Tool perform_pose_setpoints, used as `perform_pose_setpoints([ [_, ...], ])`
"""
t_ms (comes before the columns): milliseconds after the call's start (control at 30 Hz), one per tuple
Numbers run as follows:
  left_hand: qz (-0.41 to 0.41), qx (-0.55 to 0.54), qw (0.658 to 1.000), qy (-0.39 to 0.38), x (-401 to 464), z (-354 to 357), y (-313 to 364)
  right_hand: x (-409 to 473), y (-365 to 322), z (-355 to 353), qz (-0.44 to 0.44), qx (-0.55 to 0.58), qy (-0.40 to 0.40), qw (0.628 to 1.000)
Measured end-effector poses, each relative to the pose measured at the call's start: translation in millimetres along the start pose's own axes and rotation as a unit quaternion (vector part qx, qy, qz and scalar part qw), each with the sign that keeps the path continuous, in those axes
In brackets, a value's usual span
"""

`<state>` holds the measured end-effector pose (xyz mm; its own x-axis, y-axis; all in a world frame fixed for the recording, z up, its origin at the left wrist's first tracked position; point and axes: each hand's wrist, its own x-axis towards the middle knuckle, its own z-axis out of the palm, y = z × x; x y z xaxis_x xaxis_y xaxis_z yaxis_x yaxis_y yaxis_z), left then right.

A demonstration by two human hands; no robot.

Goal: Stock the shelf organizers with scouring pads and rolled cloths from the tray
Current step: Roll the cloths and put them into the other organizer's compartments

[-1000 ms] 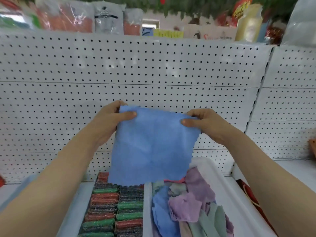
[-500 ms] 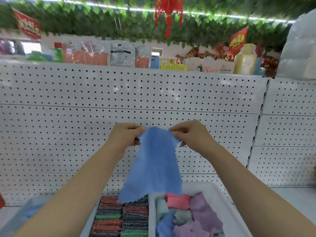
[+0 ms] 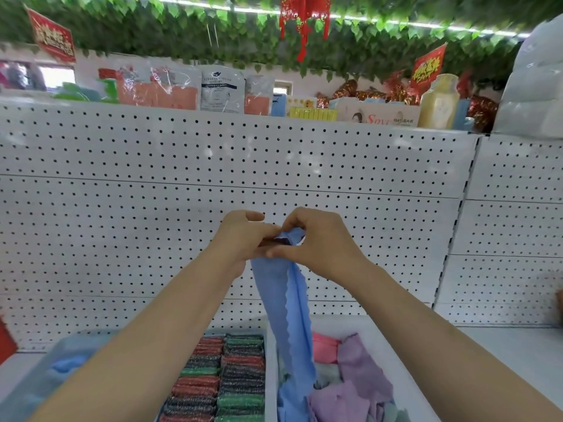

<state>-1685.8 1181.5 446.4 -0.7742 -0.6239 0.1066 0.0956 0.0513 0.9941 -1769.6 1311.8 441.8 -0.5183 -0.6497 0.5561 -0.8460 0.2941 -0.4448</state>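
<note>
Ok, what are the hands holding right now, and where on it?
Both the left hand and the right hand pinch the blue cloth at its gathered top edge; the rest hangs down.

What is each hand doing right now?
Left hand: pinching the top of the blue cloth.
Right hand: pinching the same cloth's top.

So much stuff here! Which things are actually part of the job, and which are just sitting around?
Part of the job:
left hand and right hand, pinching the blue cloth
scouring pads
loose cloths in the white tray

Just sitting around:
packaged goods
yellow bottle
red signs
leaf garland
</note>
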Motion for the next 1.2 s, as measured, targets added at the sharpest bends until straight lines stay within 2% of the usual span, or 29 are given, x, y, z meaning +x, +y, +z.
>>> perform_pose_setpoints([
  [67, -0.012, -0.038, 0.999, -0.025, -5.1, 1.8, 2.5, 0.4, 3.0, 1.8, -0.031, -0.027, 0.031, 0.999],
  [133, -0.003, -0.037, 0.999, -0.033, -8.6, 1.6, 4.6, 1.0, 6.1, -1.3, -0.034, 0.006, 0.051, 0.998],
  [267, 0.116, 0.078, 0.989, 0.054, -1.9, -18.3, 5.6, 2.2, 12.9, -19.8, 0.018, 0.152, 0.041, 0.987],
  [300, 0.124, 0.112, 0.985, 0.043, 0.5, -24.7, 4.1, 2.7, 15.3, -25.5, 0.021, 0.183, 0.036, 0.982],
  [400, 0.069, 0.177, 0.98, -0.052, 4.4, -33.4, -5.0, 2.9, 20.7, -38.7, 0.004, 0.252, 0.002, 0.968],
  [500, 0.068, 0.096, 0.988, -0.103, 8.7, -34.2, -11.0, 1.9, 25.7, -44.8, 0.016, 0.287, -0.022, 0.958],
  [600, 0.086, 0.015, 0.992, -0.087, 9.4, -32.5, -8.7, 0.4, 34.5, -47.2, 0.086, 0.274, -0.02, 0.957],
  [700, 0.1, 0.032, 0.992, -0.075, 7.5, -25.2, -4.9, -1.2, 42.6, -45.1, 0.149, 0.254, -0.023, 0.955],
  [900, 0.11, 0.034, 0.993, -0.035, 9.8, -21.3, -3.4, -2.4, 50.3, -48.9, 0.2, 0.322, -0.063, 0.923],
  [967, 0.103, 0.045, 0.993, -0.017, 14.1, -18.4, -5.0, 0.7, 51.0, -47.3, 0.216, 0.302, -0.065, 0.926],
  [1067, 0.09, 0.079, 0.993, 0.022, 21.8, -8.3, -7.3, 13.2, 43.7, -34.9, 0.223, 0.15, 0.017, 0.963],
  [1200, 0.099, 0.066, 0.99, 0.073, 25.2, 2.7, -6.1, 23.2, 21.8, -23.4, 0.178, 0.093, 0.087, 0.976],
])
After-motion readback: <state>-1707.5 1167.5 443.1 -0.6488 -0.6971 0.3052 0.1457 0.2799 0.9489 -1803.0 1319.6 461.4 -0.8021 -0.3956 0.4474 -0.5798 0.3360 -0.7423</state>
